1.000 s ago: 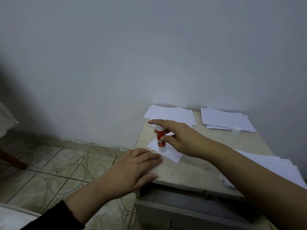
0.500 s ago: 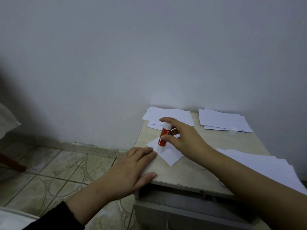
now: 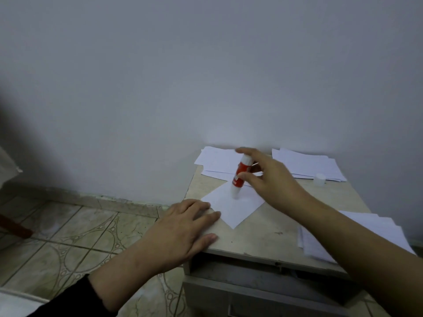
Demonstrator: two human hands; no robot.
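Pinching glue stick [image 3: 239, 177] in right hand [image 3: 272, 179], tip down on paper square [image 3: 235, 211], top leaning right; pinning left corner under flat left hand [image 3: 183, 229]

Black sleeve [image 3: 68, 298] above left hand [image 3: 180, 234]; right arm [image 3: 343, 243] bare.

Flat left hand [image 3: 180, 232], curled right fingers [image 3: 253, 154]

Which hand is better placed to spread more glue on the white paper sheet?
Right hand: it grips the red plastic glue stick, tip on the small white paper sheet. Left hand lies flat, pinning its corner.
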